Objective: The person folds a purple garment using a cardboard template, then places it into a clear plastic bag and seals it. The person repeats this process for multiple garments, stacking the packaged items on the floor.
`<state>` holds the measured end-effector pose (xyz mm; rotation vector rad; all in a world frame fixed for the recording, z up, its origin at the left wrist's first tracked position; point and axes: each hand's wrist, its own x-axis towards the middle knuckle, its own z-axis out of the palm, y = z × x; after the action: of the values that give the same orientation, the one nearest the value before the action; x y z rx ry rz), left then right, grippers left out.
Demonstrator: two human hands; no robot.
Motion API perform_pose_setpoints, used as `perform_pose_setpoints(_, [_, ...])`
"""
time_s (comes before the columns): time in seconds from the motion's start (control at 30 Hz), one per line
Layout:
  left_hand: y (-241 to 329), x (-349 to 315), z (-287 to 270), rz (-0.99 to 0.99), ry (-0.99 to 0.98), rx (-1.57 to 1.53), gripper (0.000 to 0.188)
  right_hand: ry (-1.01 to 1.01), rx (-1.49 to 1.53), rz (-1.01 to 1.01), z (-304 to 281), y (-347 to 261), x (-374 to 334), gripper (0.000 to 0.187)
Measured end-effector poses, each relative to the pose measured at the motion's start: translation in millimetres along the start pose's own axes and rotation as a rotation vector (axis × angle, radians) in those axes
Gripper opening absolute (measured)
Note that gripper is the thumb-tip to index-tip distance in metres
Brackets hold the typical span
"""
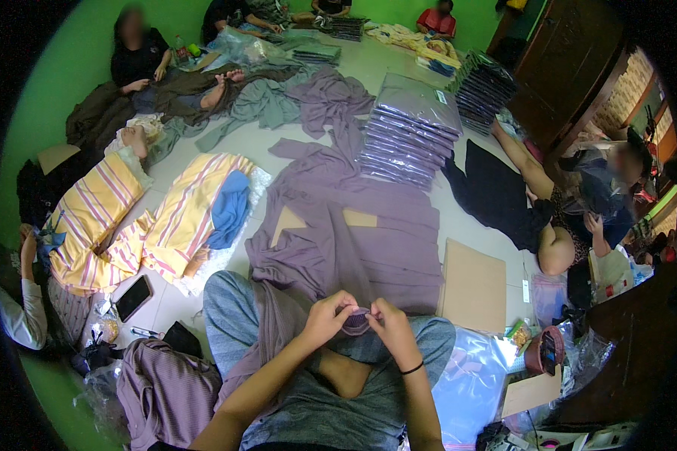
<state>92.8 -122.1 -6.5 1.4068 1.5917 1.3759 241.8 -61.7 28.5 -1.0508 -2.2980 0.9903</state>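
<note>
A mauve knit garment (331, 259) is spread over the floor ahead of me and runs up onto my lap. Both hands pinch a small ribbed, ring-like edge of it above my crossed legs. My left hand (328, 316) grips the left side of this edge with thumb and fingertips. On its right side, my right hand (390, 328) pinches the rim, a dark band round its wrist. Between the hands the opening's darker inside shows. Pieces of tan cardboard (287, 224) lie among the garment's folds.
Tall stacks of bagged folded garments (412, 128) stand ahead right. A cardboard sheet (472, 286) and clear plastic bags (470, 387) lie at my right. Striped yellow cloth (195, 218), a phone (134, 299) and a mauve heap (165, 391) lie left. Other people sit around the room.
</note>
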Motion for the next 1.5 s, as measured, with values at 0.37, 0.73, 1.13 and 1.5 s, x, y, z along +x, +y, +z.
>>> perform_pose_setpoints(0.37, [17.7,20.5,-15.7,0.146,-0.075,0.515,0.033,0.227,-0.208,-0.1,-4.1,-21.4,24.8,0.018])
perform_pose_setpoints(0.73, [86.4,24.5,-31.5,-0.25,-0.414,0.619,0.035,0.338,-0.289,0.086,-7.3,-20.3,1.9,0.02])
perform_pose_setpoints(1.13, [-2.4,5.1,3.5,0.015,-0.46,0.233,0.025,-0.088,0.103,-0.073,-3.4,39.9,-19.3,0.024])
perform_pose_setpoints(1.5, [-33.9,60.7,-70.9,-0.421,-0.739,-0.349,0.032,-0.058,-0.135,-0.53,-16.1,4.8,57.6,0.017])
